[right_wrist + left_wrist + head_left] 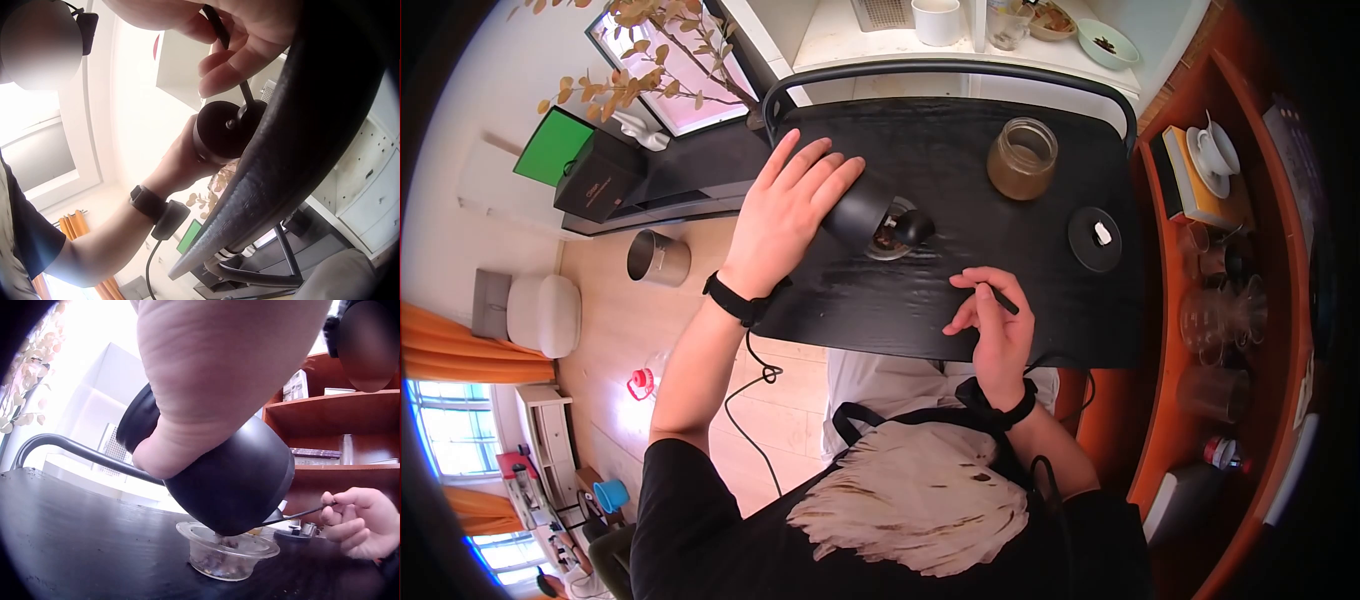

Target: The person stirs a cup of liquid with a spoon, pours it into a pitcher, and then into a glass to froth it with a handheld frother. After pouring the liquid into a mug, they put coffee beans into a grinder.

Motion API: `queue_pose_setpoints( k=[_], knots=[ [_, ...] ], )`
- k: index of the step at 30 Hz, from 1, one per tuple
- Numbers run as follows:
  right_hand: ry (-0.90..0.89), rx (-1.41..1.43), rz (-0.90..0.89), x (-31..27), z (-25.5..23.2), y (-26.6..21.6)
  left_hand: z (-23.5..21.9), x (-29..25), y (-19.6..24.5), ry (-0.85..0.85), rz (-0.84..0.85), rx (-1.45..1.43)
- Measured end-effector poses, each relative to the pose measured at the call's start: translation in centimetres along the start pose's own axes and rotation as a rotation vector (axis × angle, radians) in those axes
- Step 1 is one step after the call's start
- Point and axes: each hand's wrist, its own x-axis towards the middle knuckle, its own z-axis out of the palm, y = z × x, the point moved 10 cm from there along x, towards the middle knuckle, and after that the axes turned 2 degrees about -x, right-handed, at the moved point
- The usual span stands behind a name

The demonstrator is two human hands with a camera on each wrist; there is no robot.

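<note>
My left hand (785, 205) grips a black rounded container (860, 212), tilted over a small clear glass bowl (888, 254). Dark bits lie in this bowl (222, 565) in the left wrist view, just under the container (237, 478). A round black piece (915, 228) is beside the container over the bowl. With fingertips and thumb, my right hand (1000, 335) pinches a thin black rod (306, 513), whose far end reaches toward the container. The right wrist view shows the rod (247, 94) running to a rounded black end by the container (215, 134).
On the black table (1040, 310), an open glass jar (1021, 160) stands back right, near a round black dish (1093, 240) holding a white item. A black rail (960, 67) borders the far edge. Wooden shelves (1170, 330) stand right; a plant (665, 50) is back left.
</note>
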Motion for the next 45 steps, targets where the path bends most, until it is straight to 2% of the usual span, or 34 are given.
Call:
queue_pose_setpoints(
  k=[18,30,38,45],
  knots=[
    [0.000,-0.003,-0.002,-0.2,0.0,-0.1,0.1,0.2,0.1,-0.047,0.028,0.124],
    [-0.001,-0.014,-0.004,-0.3,-0.2,-0.2,0.1,0.8,0.3,-0.012,0.048,0.123],
    [-0.001,-0.002,-0.010,-0.6,-0.3,0.1,0.1,1.5,1.5,-0.061,0.159,0.124],
    [0.010,-0.048,-0.054,-0.5,-0.5,-0.3,0.0,1.5,1.6,-0.042,0.164,0.172]
  ],
)
